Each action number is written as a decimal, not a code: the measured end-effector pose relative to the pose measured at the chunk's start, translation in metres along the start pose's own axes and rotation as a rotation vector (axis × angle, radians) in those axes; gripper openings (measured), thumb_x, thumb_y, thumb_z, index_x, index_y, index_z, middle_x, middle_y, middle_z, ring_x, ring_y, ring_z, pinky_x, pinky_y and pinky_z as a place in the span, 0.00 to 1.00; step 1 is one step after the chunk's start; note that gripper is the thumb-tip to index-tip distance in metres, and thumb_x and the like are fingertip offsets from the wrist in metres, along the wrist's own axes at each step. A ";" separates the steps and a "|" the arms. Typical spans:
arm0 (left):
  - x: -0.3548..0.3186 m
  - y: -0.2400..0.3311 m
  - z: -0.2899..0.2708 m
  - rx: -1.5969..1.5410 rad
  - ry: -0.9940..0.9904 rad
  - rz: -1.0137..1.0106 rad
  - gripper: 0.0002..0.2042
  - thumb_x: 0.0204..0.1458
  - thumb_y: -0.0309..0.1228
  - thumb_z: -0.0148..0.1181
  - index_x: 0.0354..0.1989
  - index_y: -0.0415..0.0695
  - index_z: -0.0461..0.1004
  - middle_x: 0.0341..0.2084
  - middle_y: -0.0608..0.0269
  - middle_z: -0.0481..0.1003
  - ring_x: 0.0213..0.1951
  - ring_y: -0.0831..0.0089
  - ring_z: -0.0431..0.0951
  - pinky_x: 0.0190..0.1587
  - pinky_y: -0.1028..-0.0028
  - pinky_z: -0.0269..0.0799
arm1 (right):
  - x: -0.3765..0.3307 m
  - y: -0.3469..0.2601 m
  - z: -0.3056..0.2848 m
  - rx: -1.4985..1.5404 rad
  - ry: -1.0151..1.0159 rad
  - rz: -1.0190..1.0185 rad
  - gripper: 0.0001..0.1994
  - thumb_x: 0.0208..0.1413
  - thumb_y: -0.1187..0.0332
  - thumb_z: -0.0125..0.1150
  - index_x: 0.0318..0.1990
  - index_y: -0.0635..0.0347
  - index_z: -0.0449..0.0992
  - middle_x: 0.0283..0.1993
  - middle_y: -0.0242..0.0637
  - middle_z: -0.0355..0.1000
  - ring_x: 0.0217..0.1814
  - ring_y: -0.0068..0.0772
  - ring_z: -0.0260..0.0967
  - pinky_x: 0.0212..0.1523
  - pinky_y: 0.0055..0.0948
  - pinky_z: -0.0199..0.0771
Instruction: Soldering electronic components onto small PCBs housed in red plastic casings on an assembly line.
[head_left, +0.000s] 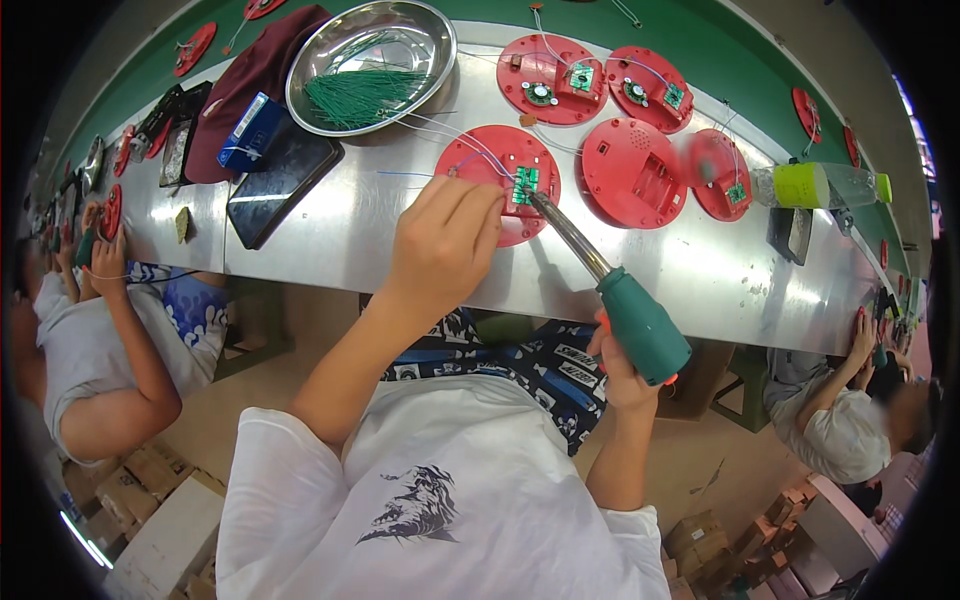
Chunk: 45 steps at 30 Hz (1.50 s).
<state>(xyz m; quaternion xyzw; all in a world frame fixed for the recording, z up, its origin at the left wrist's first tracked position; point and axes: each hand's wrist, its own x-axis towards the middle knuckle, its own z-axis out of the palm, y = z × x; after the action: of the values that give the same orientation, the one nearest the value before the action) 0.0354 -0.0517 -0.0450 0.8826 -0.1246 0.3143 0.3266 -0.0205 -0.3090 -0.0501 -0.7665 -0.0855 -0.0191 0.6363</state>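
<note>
My right hand (622,372) is wrapped around the green handle of a soldering iron (643,328). Its metal tip reaches up and left to a small green circuit board (526,180) on a round red plastic housing (480,145). Over the left side of that housing, my left hand (445,235) is closed in a pinch on a thin blue wire (405,173), whose free end sticks out to the left. Pale wires run from the board towards a steel bowl (440,95). My fingers hide part of the housing.
Green wires (365,98) fill the bowl. More red housings (552,105) lie behind and to the right, near a bottle with a yellow-green label (800,186). A dark tablet-like slab (275,185), a blue box (250,132) and maroon cloth (245,85) lie left. Co-workers sit either side.
</note>
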 end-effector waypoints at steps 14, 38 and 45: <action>-0.003 -0.009 0.011 0.013 -0.051 0.017 0.08 0.45 0.19 0.63 0.36 0.37 0.78 0.28 0.58 0.73 0.30 0.60 0.75 0.31 0.65 0.72 | 0.003 -0.003 0.001 -0.066 -0.040 0.039 0.12 0.41 0.79 0.66 0.37 0.69 0.78 0.31 0.40 0.72 0.26 0.33 0.67 0.29 0.25 0.68; -0.004 -0.009 0.009 0.009 -0.057 0.014 0.08 0.47 0.18 0.62 0.36 0.36 0.78 0.29 0.56 0.75 0.30 0.59 0.75 0.32 0.64 0.73 | 0.022 -0.009 -0.016 0.285 0.104 -0.055 0.24 0.60 0.68 0.59 0.59 0.75 0.68 0.46 0.52 0.76 0.24 0.35 0.72 0.24 0.29 0.74; 0.003 -0.004 0.008 0.001 -0.039 -0.050 0.08 0.46 0.20 0.65 0.36 0.38 0.77 0.29 0.57 0.75 0.31 0.59 0.76 0.32 0.64 0.72 | 0.051 0.013 -0.027 0.418 0.256 0.022 0.20 0.64 0.63 0.51 0.52 0.76 0.67 0.41 0.55 0.72 0.17 0.34 0.70 0.15 0.31 0.72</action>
<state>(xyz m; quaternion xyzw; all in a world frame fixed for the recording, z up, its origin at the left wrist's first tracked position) 0.0435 -0.0543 -0.0499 0.8916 -0.1084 0.2889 0.3315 0.0343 -0.3323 -0.0505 -0.6104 0.0021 -0.0913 0.7868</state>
